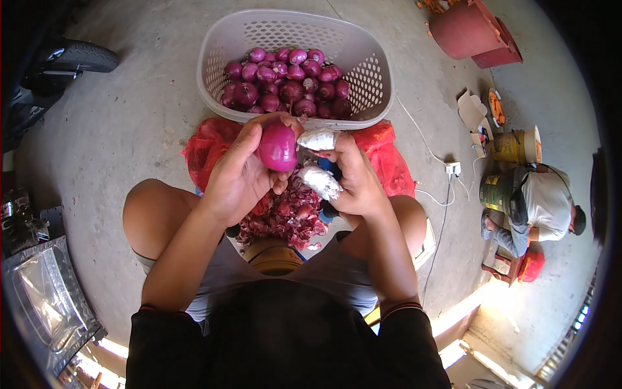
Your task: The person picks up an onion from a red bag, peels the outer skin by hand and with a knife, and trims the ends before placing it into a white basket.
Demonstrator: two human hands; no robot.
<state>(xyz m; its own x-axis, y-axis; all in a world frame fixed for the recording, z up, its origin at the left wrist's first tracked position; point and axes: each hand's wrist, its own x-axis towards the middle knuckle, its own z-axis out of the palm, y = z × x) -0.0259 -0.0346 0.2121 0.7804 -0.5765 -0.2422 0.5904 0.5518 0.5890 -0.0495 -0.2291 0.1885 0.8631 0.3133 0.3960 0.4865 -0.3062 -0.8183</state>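
A peeled, glossy purple-red onion (278,146) rests in my left hand (236,172), whose fingers curl around it. My right hand (355,174) is just to the right of the onion. Its thumb and a finger are wrapped in white, silvery tape and stand apart, with the upper wrapped fingertip close to the onion. I see nothing between them; the other fingers are partly hidden. Below both hands, a heap of onion skins (285,217) fills a yellowish bucket (275,258) between my knees.
A grey plastic basket (382,97) of red onions stands ahead, with red mesh sacks (389,159) before it. Right are a power strip (453,168) with cables, a seated person (544,201), buckets (518,146) and a red tub (463,29). A wheel (84,56) is at left.
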